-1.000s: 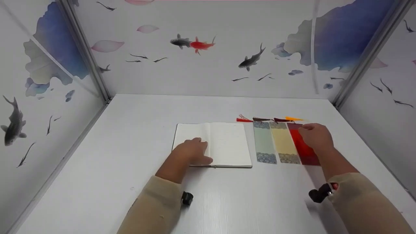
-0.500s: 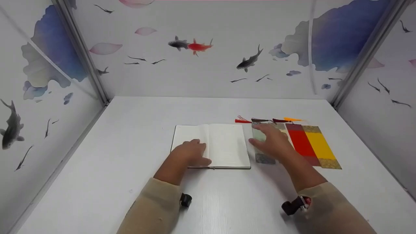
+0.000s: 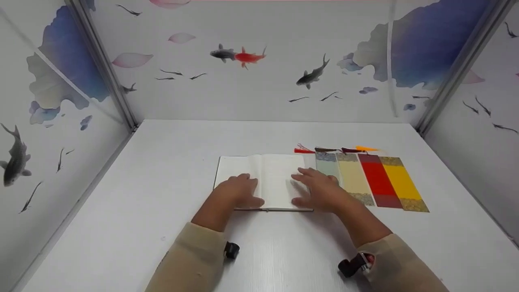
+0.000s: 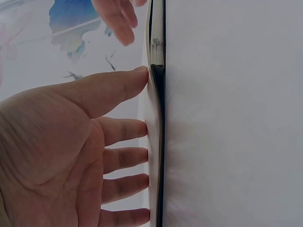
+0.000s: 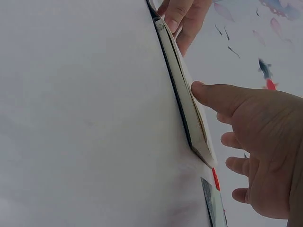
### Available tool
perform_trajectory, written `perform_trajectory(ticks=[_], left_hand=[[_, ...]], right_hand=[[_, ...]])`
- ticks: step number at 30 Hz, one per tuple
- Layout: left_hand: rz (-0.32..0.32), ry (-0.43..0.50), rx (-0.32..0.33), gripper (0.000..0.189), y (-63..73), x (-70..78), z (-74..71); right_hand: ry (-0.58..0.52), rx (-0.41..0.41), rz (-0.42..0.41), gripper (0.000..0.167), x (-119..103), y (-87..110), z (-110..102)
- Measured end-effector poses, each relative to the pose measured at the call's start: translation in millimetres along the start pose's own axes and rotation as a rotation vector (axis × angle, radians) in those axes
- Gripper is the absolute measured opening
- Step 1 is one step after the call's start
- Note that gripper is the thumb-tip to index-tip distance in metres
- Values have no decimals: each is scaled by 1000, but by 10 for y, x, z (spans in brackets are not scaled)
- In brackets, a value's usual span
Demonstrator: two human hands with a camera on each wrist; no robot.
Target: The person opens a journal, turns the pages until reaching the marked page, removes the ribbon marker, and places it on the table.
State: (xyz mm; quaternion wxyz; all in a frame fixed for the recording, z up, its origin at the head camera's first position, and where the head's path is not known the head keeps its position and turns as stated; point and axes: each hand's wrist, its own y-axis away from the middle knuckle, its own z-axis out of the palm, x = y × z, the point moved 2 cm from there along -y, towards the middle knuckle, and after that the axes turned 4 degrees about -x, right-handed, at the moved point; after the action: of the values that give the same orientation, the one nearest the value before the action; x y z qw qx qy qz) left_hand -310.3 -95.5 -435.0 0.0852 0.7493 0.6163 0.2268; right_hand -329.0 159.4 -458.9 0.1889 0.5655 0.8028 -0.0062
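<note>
An open notebook (image 3: 279,174) with blank pages and a dark cover lies flat on the white table. My left hand (image 3: 237,192) rests its spread fingertips and thumb on the left page; the left wrist view shows the tips touching the paper. Over the right page's outer edge is my right hand (image 3: 322,190), fingers spread and holding nothing. In the right wrist view its thumb is right at the page edge (image 5: 189,109), while the other fingers stand off it. Part of the pale green bookmark (image 3: 326,164) is hidden behind this hand.
Right of the notebook lie a beige bookmark (image 3: 353,174), a red bookmark (image 3: 379,178) and a yellow bookmark (image 3: 401,182) in a row. Tassels, including a red tassel (image 3: 304,150), lie along their far ends. Patterned walls (image 3: 259,97) enclose the table's back and sides.
My right hand has moved left from the red and yellow bookmarks, across the green one, to the notebook's right page, uncovering the yellow bookmark. The left hand has stayed on the left page.
</note>
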Motion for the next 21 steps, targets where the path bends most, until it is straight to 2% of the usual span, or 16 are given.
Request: perform_trajectory(ticks=[9, 15, 18, 21], left_hand=[[16, 3, 31, 81, -11, -29, 22], [34, 19, 86, 83, -21, -91, 0], [10, 58, 123, 87, -24, -171, -24], [-44, 108, 148, 90, -28, -275, -53]], right_hand=[[125, -77, -57, 74, 3, 3, 66], [127, -86, -60, 75, 4, 14, 74], [122, -86, -62, 74, 8, 19, 71], [123, -85, -66, 73, 17, 24, 70]])
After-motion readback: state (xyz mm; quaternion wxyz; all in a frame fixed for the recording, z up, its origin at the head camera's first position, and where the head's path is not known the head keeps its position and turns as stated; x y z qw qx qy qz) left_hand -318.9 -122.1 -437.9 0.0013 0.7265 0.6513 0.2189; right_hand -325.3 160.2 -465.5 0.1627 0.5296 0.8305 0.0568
